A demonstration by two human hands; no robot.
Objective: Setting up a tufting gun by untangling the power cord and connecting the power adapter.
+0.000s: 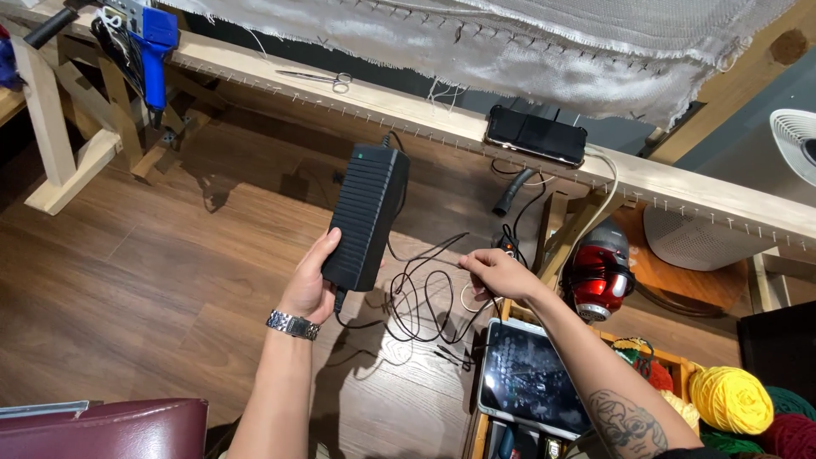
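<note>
My left hand [310, 285] grips the lower end of a long black ribbed power adapter [367, 212], held up over the wooden floor; a silver watch [292, 324] sits on that wrist. A thin black cord [421, 297] runs from the adapter in loose loops. My right hand [497, 272] pinches this cord at its right side, fingers closed on it. The right forearm carries a tattoo.
A wooden frame beam [425, 119] crosses the top with white cloth [510, 42], scissors [327, 78], a black phone [535, 136] and a blue tufting gun [155, 51]. A tablet [527, 378], yarn balls [731, 399], a red vacuum [599, 272] and a dark red seat [110, 429] lie around.
</note>
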